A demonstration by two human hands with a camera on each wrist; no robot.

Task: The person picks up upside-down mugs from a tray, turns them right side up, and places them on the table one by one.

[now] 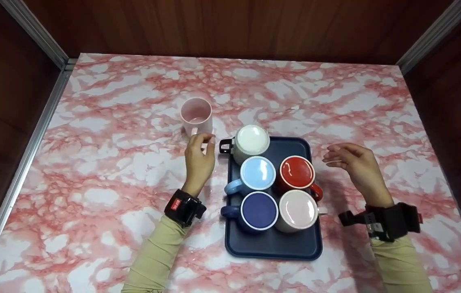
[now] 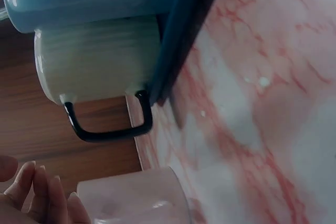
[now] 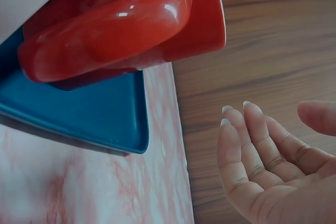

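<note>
A pink mug (image 1: 196,116) stands upright on the table, its handle toward me. My left hand (image 1: 200,160) is right at that handle, fingers loosely bent with nothing gripped between them; the left wrist view shows its fingertips (image 2: 39,182) beside the pink mug's wall. On a dark blue tray (image 1: 273,249), several mugs stand upside down: white with a black handle (image 1: 252,139), light blue (image 1: 258,173), dark blue (image 1: 259,211), red (image 1: 296,172) and pale pink (image 1: 298,209). Right of the tray, my right hand (image 1: 356,165) hovers with relaxed fingers, holding nothing.
The white mug sits at the tray's far left corner, its black handle (image 2: 107,136) jutting past the rim. Other handles also overhang the tray's sides. Dark wood panels (image 1: 234,28) enclose the marbled red-and-white table (image 1: 104,162) at the back and sides.
</note>
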